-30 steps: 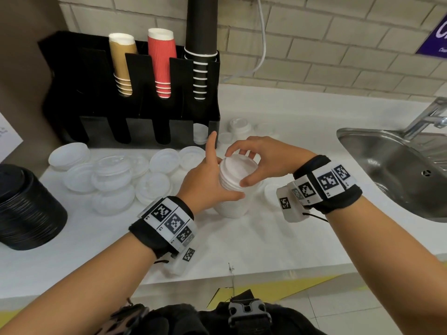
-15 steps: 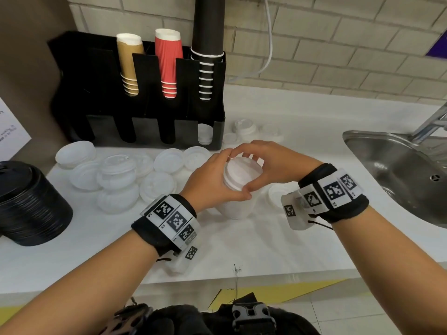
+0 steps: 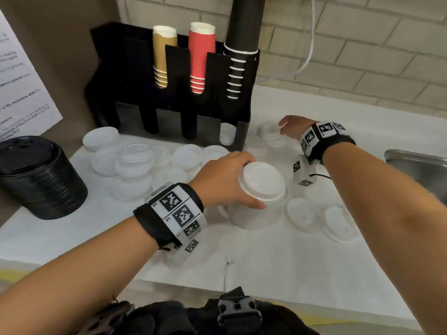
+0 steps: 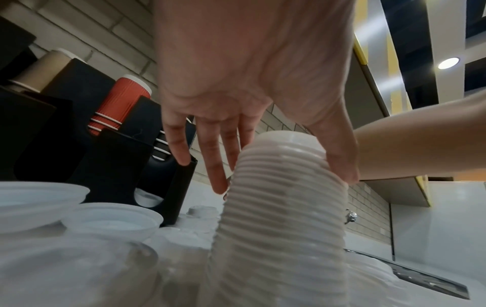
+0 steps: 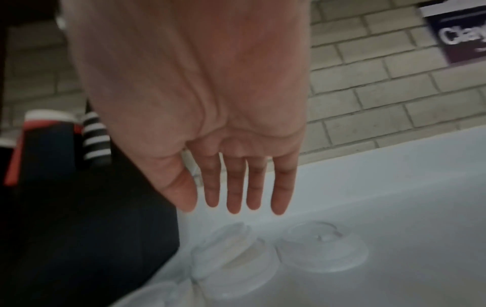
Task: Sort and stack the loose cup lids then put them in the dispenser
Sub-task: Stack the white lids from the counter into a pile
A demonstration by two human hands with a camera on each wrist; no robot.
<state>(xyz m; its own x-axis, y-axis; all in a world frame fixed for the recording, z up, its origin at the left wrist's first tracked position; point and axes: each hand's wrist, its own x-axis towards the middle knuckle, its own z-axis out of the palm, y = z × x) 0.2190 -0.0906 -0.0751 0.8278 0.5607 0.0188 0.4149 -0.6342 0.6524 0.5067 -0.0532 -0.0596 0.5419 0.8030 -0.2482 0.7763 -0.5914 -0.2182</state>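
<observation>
A tall stack of white lids (image 3: 256,213) stands on the white counter (image 3: 266,267) in the middle. My left hand (image 3: 225,182) grips it near the top, thumb in front and fingers behind; the left wrist view shows the ribbed stack (image 4: 278,218) between thumb and fingers. My right hand (image 3: 294,126) is stretched to the back, fingers straight and holding nothing, just over a small pile of clear lids (image 3: 272,136) beside the black dispenser (image 3: 116,76). In the right wrist view the fingers (image 5: 234,199) hover above two clear lids (image 5: 234,261).
Several loose white and clear lids (image 3: 135,160) lie left of the stack, and two more (image 3: 301,212) lie to its right. A stack of black lids (image 3: 36,175) sits far left. The dispenser holds brown, red (image 3: 202,56) and black cups. A steel sink (image 3: 420,170) is at the right.
My right hand has left the top of the white stack and moved back and right to the small clear lids. The left hand keeps its grip on the stack.
</observation>
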